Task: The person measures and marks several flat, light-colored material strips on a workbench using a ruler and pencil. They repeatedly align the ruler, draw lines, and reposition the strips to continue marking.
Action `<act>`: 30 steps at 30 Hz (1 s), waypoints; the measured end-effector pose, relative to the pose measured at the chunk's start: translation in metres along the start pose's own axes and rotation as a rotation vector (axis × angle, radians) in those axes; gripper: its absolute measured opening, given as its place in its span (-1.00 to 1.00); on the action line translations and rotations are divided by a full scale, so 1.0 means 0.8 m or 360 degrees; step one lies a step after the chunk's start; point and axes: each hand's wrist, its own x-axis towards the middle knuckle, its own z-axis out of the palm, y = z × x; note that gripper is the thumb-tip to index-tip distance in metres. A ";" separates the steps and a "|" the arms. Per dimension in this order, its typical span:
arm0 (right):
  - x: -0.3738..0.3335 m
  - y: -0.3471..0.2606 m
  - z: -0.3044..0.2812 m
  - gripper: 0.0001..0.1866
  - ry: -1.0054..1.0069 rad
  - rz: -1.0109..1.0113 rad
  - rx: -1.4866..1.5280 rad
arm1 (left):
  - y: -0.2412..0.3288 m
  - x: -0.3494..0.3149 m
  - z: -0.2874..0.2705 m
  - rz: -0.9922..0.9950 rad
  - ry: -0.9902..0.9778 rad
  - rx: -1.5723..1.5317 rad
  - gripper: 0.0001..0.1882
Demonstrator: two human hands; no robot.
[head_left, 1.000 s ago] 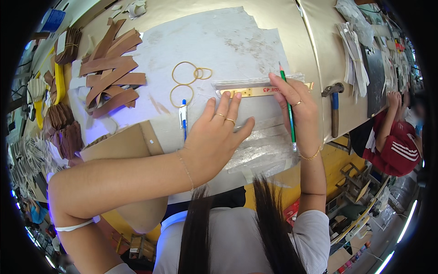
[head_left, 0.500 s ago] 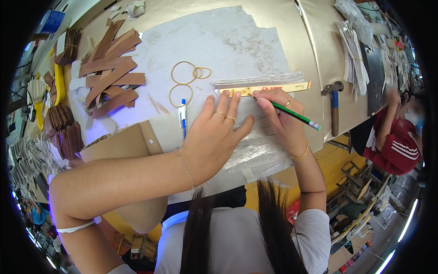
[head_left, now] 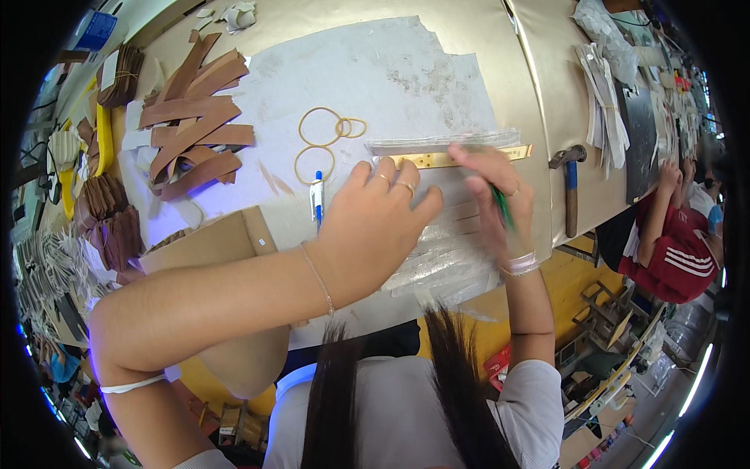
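Observation:
My left hand (head_left: 373, 223) rests with spread fingers, its fingertips pressing on a yellow ruler (head_left: 431, 162). Beneath the ruler's far edge runs a stack of thin pale grey strips (head_left: 437, 141). At the ruler's right part, my right hand (head_left: 504, 187) is smeared by motion and keeps a green pencil (head_left: 500, 205) between thumb and fingers, the pencil now close to the palm. Under and between both hands lie clear-wrapped strips (head_left: 441, 254). A blue-and-white pen (head_left: 317, 199) is left of my left hand, beside several rubber bands (head_left: 316, 164).
Brown strips (head_left: 199, 117) lie crossed in a heap at the left, near a cardboard piece (head_left: 215, 241). A hammer (head_left: 571, 187) lies on the right, below a bundle of white strips (head_left: 605, 105). At the right edge sits a person in a red shirt (head_left: 678, 254).
My right hand has lifted slightly and turned, moving the pencil from a writing hold with its tip at the ruler to one against the palm. My left hand stays on the ruler.

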 end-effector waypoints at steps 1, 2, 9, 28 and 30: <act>0.000 0.004 -0.001 -0.75 -0.0018 0.0013 -0.0094 | -0.001 0.001 -0.001 -0.0019 0.0034 0.0061 -0.61; 0.000 0.009 -0.001 -0.72 -0.0037 0.0026 -0.0188 | -0.002 0.002 -0.002 -0.0037 0.0069 0.0122 -0.63; 0.005 0.013 0.008 -0.71 -0.0120 0.0035 -0.0598 | -0.008 0.005 -0.006 -0.0132 0.0067 0.0199 -0.62; 0.002 0.004 -0.018 -0.81 -0.0310 -0.0133 -0.0720 | -0.033 0.038 -0.037 -0.0644 -0.0071 -0.0731 -0.71; 0.001 0.002 -0.024 -0.80 -0.0350 -0.0124 -0.0676 | -0.034 0.039 -0.039 -0.0670 -0.0110 -0.0775 -0.71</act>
